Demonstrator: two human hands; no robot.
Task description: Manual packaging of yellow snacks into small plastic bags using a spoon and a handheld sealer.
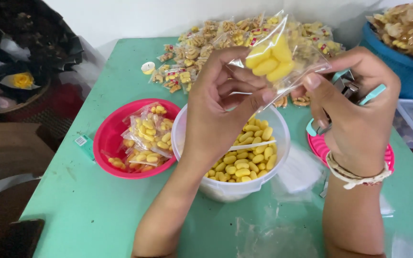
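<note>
A: What do the hands hold?
B: Left hand and right hand pinch a clear bag of yellow candies above the white tub.
A: Anything hidden?
B: A teal-handled tool sits half hidden behind the right fingers.

A small home packing spot for snacks, by the look of it: a green bench carries a white tub of loose yellow candies, a red bowl of filled clear packets, a heap of sealed snack bags by the wall, and a blue basket piled with more.
</note>
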